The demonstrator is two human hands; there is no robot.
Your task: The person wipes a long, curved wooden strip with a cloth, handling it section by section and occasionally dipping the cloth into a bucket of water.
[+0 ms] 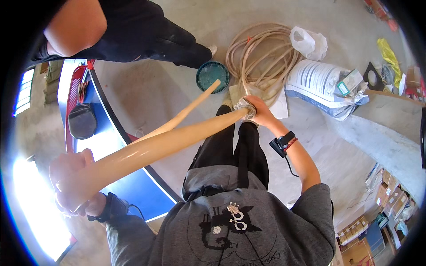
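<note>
My left hand point(74, 177) is closed around a long, glossy beige tube point(146, 155) at the lower left. My right hand point(261, 111) grips a crumpled whitish-grey wad point(244, 106) around the tube's upper right end. A thinner length of beige tube point(186, 111) runs behind it, its tip over a round green bucket point(207, 84) on the floor. I cannot tell whether both lengths are one piece. A large coil of beige hose point(253, 44) lies just beyond my right hand.
Another person's dark-clothed leg point(168, 40) stands upper left, beside a blue table-tennis table point(151, 195) with a black paddle case point(82, 119). A white plastic bag point(313, 42) and large white sack point(315, 84) lie right, near a grey ledge point(377, 137). Boxes point(355, 230) sit lower right.
</note>
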